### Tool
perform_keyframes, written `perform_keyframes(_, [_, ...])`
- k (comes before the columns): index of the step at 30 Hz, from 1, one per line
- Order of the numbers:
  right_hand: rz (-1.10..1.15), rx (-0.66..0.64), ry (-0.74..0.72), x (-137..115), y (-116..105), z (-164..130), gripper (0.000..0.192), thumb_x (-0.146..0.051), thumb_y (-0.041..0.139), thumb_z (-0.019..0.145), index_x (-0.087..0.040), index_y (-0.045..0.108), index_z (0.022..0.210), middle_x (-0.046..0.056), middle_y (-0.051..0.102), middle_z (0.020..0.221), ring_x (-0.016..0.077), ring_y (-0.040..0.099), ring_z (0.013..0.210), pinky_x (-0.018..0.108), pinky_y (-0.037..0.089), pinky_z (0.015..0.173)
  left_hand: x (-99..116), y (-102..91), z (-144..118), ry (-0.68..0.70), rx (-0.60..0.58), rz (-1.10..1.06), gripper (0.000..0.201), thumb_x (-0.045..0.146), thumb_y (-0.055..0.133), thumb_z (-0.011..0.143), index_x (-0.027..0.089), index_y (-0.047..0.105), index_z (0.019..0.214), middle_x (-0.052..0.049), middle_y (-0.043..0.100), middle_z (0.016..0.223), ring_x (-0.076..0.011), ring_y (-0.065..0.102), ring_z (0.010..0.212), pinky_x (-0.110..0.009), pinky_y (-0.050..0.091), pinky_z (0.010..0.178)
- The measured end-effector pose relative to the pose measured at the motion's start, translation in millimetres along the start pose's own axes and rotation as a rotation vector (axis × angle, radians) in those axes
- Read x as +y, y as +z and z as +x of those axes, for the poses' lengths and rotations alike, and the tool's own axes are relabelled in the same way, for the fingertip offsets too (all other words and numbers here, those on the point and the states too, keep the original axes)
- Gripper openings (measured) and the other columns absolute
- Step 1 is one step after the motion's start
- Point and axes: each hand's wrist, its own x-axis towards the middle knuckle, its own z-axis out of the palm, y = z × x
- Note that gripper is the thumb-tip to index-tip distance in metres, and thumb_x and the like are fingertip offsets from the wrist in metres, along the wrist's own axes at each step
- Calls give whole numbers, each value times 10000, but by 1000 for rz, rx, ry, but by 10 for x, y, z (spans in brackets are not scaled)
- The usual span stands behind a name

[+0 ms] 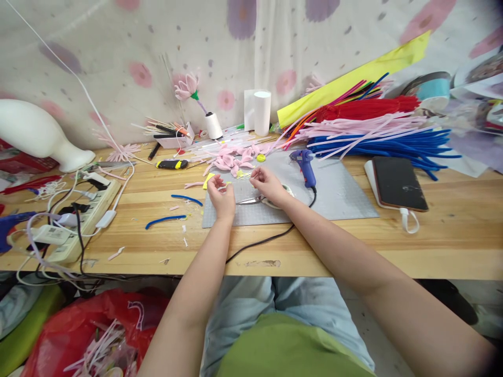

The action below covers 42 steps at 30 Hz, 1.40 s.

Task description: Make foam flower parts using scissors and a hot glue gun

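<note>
Both of my hands are over the grey cutting mat [334, 201]. My left hand [222, 198] is closed with fingertips together, beside a small yellow piece [208, 181]; what it pinches is too small to make out. To its right, my right hand [270, 186] is also pinched shut, on something too fine to name. Scissors [250, 200] lie on the mat, blades toward my left hand, their pale handles partly under my right wrist. Just beyond my fingers is a heap of pink fuzzy petals [231, 157] with yellow bits among them. A blue glue gun [305, 166] rests at the right.
Blue stem pieces [167, 220] lie at left. Bundles of blue pipe cleaners [377, 146] and red and pink ones fill the back right. A utility knife [172, 164], a pink flower [187, 88] in a white spool, a power strip [84, 225] and a black-covered device [398, 183] surround the mat.
</note>
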Motion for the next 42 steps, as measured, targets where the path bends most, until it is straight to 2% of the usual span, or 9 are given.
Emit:
perform_keyframes(7, [10,-37,-17,10,-18,17,154,-267,540,700,-204,495,833,-60,491,601,97,463,570,246,373,586,-3,17,-28,26,-31,29,353,78,543,650,215,478,969,-29,515,943,-119,523,846,-230,430,754])
perform_keyframes(11, [-34,-35,-9,11,-17,6,151,-284,535,713,-213,481,835,-70,486,564,98,452,533,234,352,538,-8,14,-45,50,-79,26,366,75,580,633,212,500,962,-28,531,940,-128,542,854,-245,431,773])
perform_keyframes(17, [0,-76,98,-91,-10,-50,218,-376,586,690,-223,474,799,-76,465,491,101,421,450,226,310,463,-16,82,-148,-38,-419,-116,462,116,686,590,207,488,998,-15,623,828,-141,614,790,-289,459,796])
perform_keyframes(20, [14,-89,101,-117,-17,-58,216,-375,588,683,-222,476,787,-67,473,494,108,441,470,228,324,467,-44,114,-166,-99,-484,-173,485,152,698,604,209,458,1021,-8,646,760,-149,639,738,-302,479,767])
perform_keyframes(29, [-60,-83,68,-65,6,-23,181,-405,471,791,-225,462,800,-74,439,476,91,363,412,233,283,447,-18,95,-127,-126,-400,-110,459,180,705,619,205,449,999,16,657,698,-128,625,636,-283,478,714])
perform_keyframes(33, [-258,-28,36,-173,-189,-7,113,-321,435,814,-215,473,832,-56,465,525,106,415,476,243,316,501,-24,92,-119,-158,-360,-131,464,191,700,618,200,445,1005,14,648,705,-118,611,637,-269,477,681])
perform_keyframes(36, [-592,-154,-42,-303,-486,-48,73,-258,525,755,-197,531,793,-13,537,647,122,490,602,247,343,569,-18,80,-100,-205,-323,-153,467,191,701,615,198,442,1004,17,641,716,-108,611,648,-252,476,663])
perform_keyframes(38, [-798,-318,-77,-362,-663,-97,122,-277,585,721,-186,572,802,21,593,766,144,530,696,254,363,623,2,75,-88,-248,-292,-176,466,178,701,611,195,437,995,19,636,713,-107,612,648,-242,473,641])
perform_keyframes(42, [-1068,-535,-126,-360,-769,-194,243,-359,616,730,-168,612,881,77,624,900,204,560,849,272,376,688,60,77,-73,-326,-248,-252,462,141,698,602,194,429,975,23,632,705,-105,611,634,-226,464,603])
